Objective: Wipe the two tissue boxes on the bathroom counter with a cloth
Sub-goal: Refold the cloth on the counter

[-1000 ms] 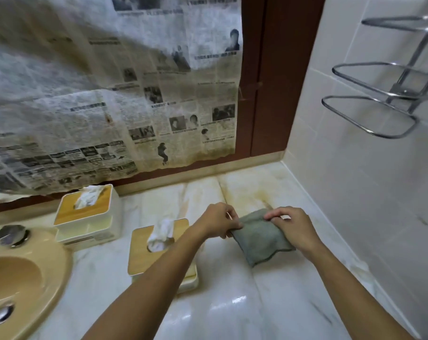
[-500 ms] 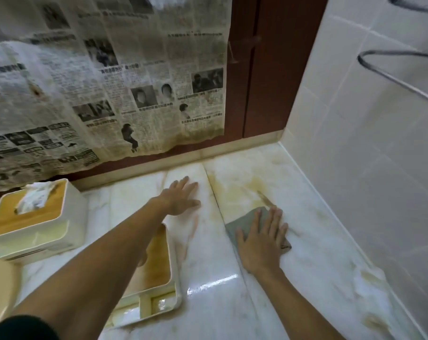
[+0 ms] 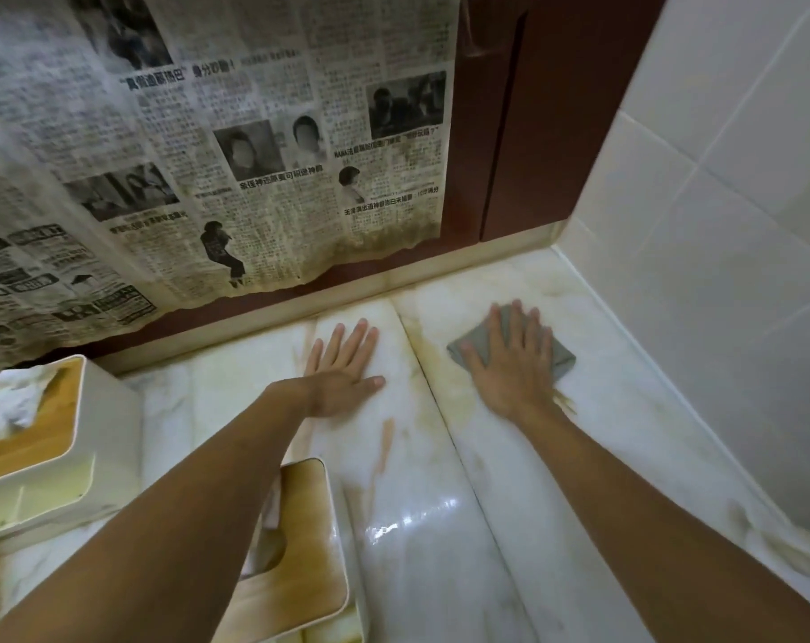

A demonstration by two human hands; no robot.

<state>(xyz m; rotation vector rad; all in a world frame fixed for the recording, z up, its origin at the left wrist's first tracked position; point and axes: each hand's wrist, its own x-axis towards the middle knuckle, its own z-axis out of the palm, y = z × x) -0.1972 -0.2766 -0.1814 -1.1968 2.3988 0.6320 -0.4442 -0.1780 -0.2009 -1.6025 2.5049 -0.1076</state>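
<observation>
Both hands are down flat on the marble table [image 3: 440,526], and neither one is on a box. The left hand [image 3: 342,364] lies palm down on bare marble, fingers straight and slightly spread, pointing toward the back edge and holding nothing. The right hand [image 3: 509,364] is flat too, fingers splayed, pressing the grey cloth [image 3: 561,358] onto the table toward the back right corner, near the tiled wall [image 3: 718,225]. The cloth sits folded under the palm and fingers, with its corners poking out on either side. Between the two hands runs a seam [image 3: 421,359] in the marble, yellow-brown stains [image 3: 433,350] along it. Now the boxes: the far tissue box [image 3: 106,447] stands at the left edge of the view, white body, wooden lid, a crumpled tissue [image 3: 8,401] sticking up out of its slot. The near tissue box [image 3: 314,549] sits low in the middle, the same white with a wooden top, and the left forearm crosses over it and hides part of the lid. Both boxes are well apart from the cloth, on the left side of the table. Behind it all, a yellowed newspaper [image 3: 208,155] hangs over the back wall, a dark red panel [image 3: 556,109] showing beside it.
</observation>
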